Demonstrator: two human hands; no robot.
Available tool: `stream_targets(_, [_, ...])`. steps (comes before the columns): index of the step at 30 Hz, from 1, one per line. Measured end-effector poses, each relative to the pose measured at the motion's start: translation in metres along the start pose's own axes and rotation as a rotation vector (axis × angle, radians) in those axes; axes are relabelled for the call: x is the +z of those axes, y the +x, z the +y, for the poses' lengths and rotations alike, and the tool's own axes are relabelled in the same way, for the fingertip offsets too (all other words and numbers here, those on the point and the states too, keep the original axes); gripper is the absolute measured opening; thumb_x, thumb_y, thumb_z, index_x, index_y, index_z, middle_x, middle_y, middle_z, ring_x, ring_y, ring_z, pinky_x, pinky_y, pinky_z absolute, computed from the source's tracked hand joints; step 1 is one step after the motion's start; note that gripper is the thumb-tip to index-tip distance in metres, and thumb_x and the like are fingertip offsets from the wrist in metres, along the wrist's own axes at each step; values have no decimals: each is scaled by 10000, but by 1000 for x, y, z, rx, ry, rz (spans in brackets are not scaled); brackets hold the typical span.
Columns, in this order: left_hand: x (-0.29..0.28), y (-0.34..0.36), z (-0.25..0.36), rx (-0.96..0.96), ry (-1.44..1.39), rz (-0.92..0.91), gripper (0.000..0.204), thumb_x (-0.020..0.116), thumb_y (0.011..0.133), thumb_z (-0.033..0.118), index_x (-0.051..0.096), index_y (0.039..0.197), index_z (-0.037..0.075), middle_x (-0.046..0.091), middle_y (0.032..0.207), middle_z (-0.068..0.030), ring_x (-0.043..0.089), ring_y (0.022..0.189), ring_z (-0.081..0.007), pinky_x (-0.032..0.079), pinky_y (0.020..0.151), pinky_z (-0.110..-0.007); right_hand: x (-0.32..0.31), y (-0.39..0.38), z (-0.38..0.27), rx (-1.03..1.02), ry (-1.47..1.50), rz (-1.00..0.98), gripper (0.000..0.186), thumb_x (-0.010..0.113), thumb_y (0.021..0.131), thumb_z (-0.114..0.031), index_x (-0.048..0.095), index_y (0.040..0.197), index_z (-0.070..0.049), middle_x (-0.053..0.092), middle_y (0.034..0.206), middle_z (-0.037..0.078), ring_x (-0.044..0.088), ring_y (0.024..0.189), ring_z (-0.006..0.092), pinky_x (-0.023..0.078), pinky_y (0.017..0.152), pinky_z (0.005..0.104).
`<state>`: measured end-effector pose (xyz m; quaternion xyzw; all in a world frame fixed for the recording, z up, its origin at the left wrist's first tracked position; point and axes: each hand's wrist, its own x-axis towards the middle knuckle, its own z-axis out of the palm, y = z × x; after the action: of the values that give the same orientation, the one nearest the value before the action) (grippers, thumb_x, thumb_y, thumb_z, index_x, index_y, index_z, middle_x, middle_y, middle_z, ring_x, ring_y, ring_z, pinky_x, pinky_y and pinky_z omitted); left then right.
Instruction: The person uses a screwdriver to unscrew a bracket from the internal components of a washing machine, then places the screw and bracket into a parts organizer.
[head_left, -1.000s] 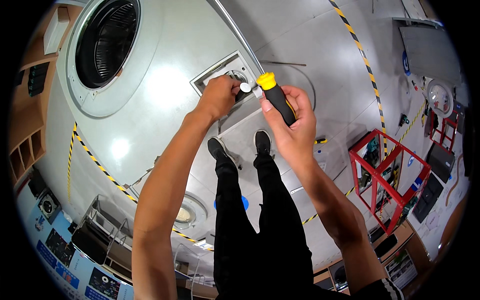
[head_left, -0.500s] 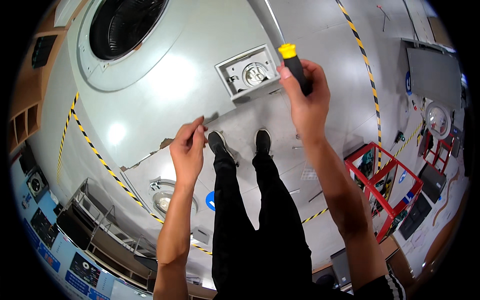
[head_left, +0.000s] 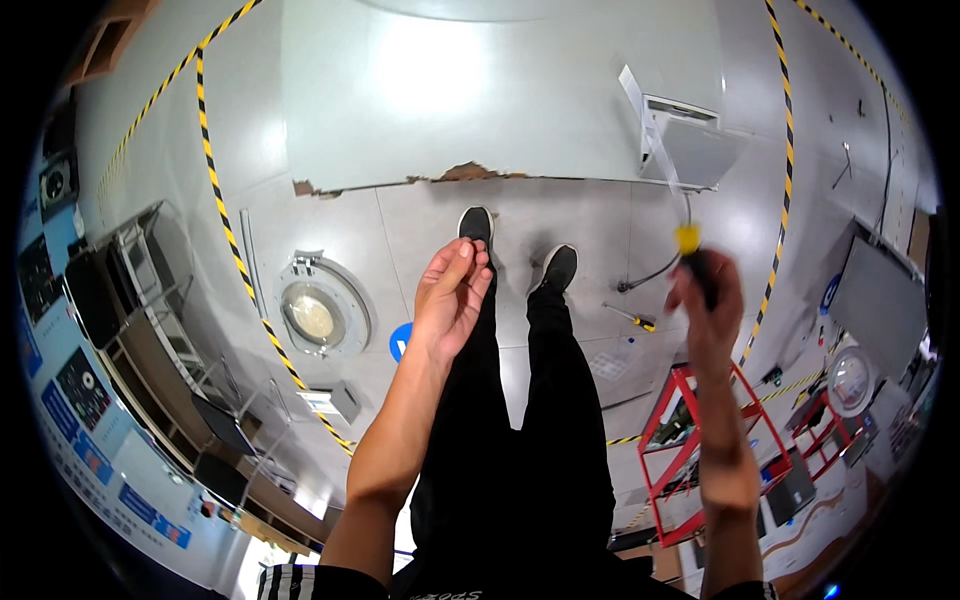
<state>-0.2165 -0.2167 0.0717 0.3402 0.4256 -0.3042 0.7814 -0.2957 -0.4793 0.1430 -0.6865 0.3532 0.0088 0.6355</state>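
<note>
My right hand grips a screwdriver by its black handle with a yellow collar. Its shaft points away from me and is smeared by motion. Just beyond it, low on the right of the pale washing machine panel, is a rectangular recess, partly covered by a blurred grey shape. My left hand hovers before my left shoe, palm up, thumb and fingertips pinched together. Whatever may be between those fingertips is too small to make out. The panel's bottom edge is chipped and brown.
A round washer door lies on the floor at left. Another screwdriver lies right of my feet. Beside my right forearm stands a red metal frame. Yellow-black tape marks the floor on both sides.
My view has shifted, so the washer's drum opening is out of sight. My right hand has drawn the screwdriver back from beside the recess. The left hand has turned palm up, still pinched.
</note>
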Motion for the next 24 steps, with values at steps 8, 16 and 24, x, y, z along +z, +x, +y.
stream_targets(8, [-13, -1, 7, 18, -337, -114, 163, 550, 908, 124, 548, 1052, 48, 603, 943, -40, 597, 866, -147, 513, 769, -268, 45, -109, 3, 172, -355, -284, 335, 698, 771, -134, 533, 1027, 5, 635, 848, 130, 646, 771, 184, 500, 699, 276])
stream_targets(16, [-34, -3, 8, -13, -534, -298, 141, 513, 921, 100, 551, 1046, 48, 623, 1028, -63, 618, 955, -185, 515, 861, -319, 63, -103, -17, -4, -469, -352, 289, 690, 772, -94, 529, 989, 11, 634, 806, 137, 658, 707, 228, 508, 631, 277])
stream_targets(24, [-35, -6, 11, 22, -425, -185, 149, 548, 901, 95, 554, 1044, 53, 630, 991, -61, 626, 925, -186, 526, 850, -322, 70, -105, -25, 32, -516, -345, 263, 686, 772, -76, 543, 972, 17, 630, 791, 156, 656, 692, 248, 508, 614, 286])
